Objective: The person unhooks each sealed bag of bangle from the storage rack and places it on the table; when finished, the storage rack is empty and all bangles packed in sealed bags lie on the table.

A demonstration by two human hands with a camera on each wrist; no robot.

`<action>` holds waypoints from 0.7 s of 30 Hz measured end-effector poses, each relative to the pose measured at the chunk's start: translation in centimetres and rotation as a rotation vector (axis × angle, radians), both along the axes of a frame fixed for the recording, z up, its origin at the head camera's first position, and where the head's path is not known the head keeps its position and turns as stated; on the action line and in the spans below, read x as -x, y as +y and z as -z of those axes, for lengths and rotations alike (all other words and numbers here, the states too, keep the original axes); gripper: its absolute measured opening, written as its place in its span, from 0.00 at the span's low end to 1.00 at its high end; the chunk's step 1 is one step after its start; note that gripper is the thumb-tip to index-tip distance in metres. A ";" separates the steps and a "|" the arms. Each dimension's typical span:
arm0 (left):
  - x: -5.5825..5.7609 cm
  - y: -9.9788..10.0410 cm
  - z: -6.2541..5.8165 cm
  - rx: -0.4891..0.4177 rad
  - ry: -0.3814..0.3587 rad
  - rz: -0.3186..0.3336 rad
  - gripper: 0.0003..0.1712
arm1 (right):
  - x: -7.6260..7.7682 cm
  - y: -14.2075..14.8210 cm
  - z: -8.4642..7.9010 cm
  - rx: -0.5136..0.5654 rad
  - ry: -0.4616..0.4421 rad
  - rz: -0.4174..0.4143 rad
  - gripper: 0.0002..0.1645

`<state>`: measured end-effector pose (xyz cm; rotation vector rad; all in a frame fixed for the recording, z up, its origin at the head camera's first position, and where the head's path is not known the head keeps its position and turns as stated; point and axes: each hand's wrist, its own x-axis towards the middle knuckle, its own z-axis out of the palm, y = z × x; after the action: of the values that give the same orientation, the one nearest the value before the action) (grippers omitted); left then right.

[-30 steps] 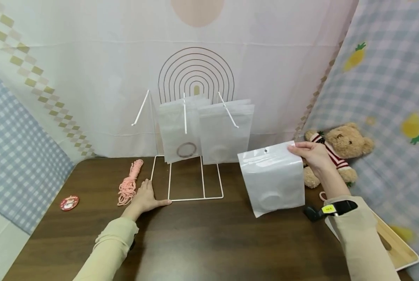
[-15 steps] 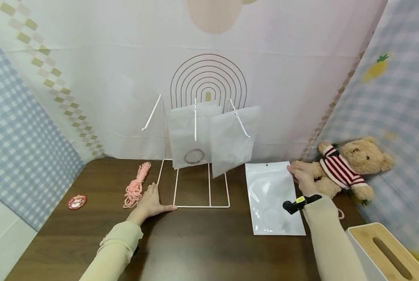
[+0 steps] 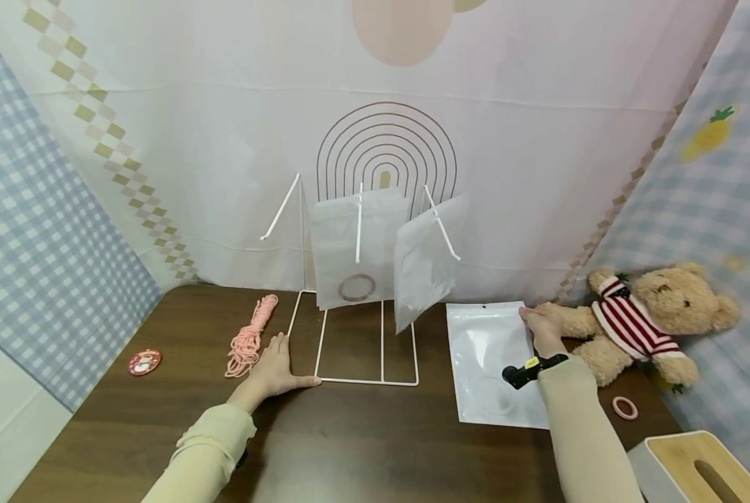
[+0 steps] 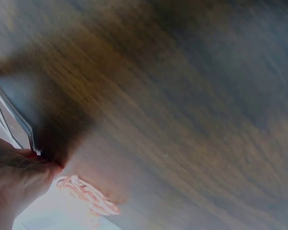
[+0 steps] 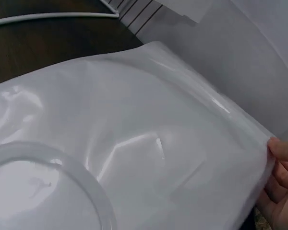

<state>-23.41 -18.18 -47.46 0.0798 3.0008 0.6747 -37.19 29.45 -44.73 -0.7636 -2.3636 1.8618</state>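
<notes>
My left hand [image 3: 274, 370] lies with fingers extended along the left side of a white wire rack [image 3: 367, 381], the thumb at its front corner. In the left wrist view the hand [image 4: 19, 184] shows at the left edge. A flat white zip bag [image 3: 480, 360] lies on the table right of the rack, a ring shape showing through it. My right hand [image 3: 543, 327] pinches its upper right corner. The right wrist view shows thumb and fingers [image 5: 282, 149] on that corner. White bags hang from two of the rack's arms: one bag [image 3: 356, 244] in the middle, another [image 3: 428, 258] at right, turned sideways.
A bundle of pink cord [image 3: 249, 342] lies left of the rack, and a round red badge [image 3: 144, 362] farther left. At right sit a teddy bear [image 3: 639, 321], a pink ring [image 3: 625, 408] and a tissue box [image 3: 695, 461] with a wooden lid. A curtain [image 3: 237, 154] hangs behind.
My right hand has lowered the bag from the air onto the table. The right hanging bag has swung sideways. The head view has shifted; my left hand stays at the rack.
</notes>
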 end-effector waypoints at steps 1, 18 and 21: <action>0.0 0.0 0.0 -0.005 -0.004 -0.001 0.67 | 0.0 0.1 0.0 -0.010 0.005 -0.005 0.29; 0.2 -0.5 0.1 0.010 -0.026 0.014 0.68 | -2.2 -7.8 -13.0 0.236 0.587 -0.281 0.17; 0.2 -0.1 0.3 0.008 -0.026 0.028 0.68 | -3.2 -9.6 -15.0 0.217 0.715 -0.270 0.10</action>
<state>-23.65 -18.31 -47.73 0.1113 2.9713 0.6563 -34.03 19.89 -29.72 0.2268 -1.8806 2.0419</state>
